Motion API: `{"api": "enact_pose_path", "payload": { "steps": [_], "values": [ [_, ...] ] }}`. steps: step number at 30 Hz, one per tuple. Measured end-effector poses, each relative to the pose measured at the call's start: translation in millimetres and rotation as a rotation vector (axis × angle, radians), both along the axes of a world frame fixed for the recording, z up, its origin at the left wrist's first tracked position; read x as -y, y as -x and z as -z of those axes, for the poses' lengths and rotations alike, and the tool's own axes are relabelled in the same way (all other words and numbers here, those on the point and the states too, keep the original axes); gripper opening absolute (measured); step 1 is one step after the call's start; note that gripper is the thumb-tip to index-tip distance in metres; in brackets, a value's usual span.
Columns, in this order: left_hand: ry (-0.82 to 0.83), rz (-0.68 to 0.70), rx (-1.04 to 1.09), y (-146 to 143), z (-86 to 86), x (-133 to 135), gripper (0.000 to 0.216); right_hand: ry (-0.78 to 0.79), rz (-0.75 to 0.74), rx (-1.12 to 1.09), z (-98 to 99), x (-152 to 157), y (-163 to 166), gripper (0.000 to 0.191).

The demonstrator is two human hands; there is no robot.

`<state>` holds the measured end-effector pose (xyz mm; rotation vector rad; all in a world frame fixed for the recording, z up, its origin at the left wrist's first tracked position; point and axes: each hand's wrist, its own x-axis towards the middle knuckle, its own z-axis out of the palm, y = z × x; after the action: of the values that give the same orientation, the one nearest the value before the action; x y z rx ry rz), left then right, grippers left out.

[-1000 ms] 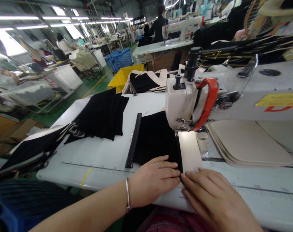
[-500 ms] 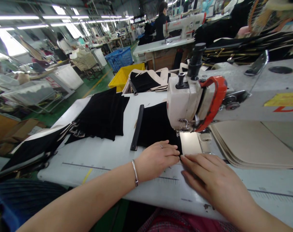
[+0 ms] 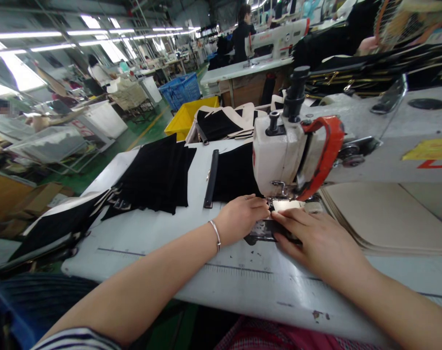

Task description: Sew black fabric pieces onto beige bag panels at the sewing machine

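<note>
Under the head of the sewing machine point(image 3: 279, 155) lies a black fabric panel point(image 3: 233, 170). A dark strip point(image 3: 211, 180) with small metal fittings runs along its left edge. My left hand point(image 3: 243, 218), with a bracelet on its wrist, rests on the panel's near edge, fingers extended and close to the presser foot point(image 3: 270, 203). Flat beside it lies my right hand point(image 3: 312, 238), its fingertips against a pale piece point(image 3: 284, 205) at the machine's foot. Both hands are open and press down. The fabric under the fingers is hidden.
Stacked black panels point(image 3: 151, 175) lie on the table's left side, and beige sheets point(image 3: 384, 214) on its right. Behind the table stand a yellow bin point(image 3: 188, 116) and a blue basket point(image 3: 180, 90). A co-worker point(image 3: 242, 36) is at another machine.
Both hands have moved away from me toward the machine. The black panel and its strip have shifted the same way, uncovering a dark plate in front of the needle.
</note>
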<state>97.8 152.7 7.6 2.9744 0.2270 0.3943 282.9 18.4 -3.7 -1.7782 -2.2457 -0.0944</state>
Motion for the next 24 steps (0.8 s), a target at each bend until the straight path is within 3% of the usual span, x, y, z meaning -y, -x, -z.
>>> {"api": "enact_pose_path", "payload": {
  "steps": [11,24],
  "values": [
    [0.041,-0.143,0.011,-9,1.3,-13,0.025,-0.017,0.066,0.023,3.0,-10,-1,0.044],
    [0.113,-0.163,0.029,-8,6.1,-10,0.028,-0.041,0.038,0.023,5.5,-8,1,0.039]
  ]
}}
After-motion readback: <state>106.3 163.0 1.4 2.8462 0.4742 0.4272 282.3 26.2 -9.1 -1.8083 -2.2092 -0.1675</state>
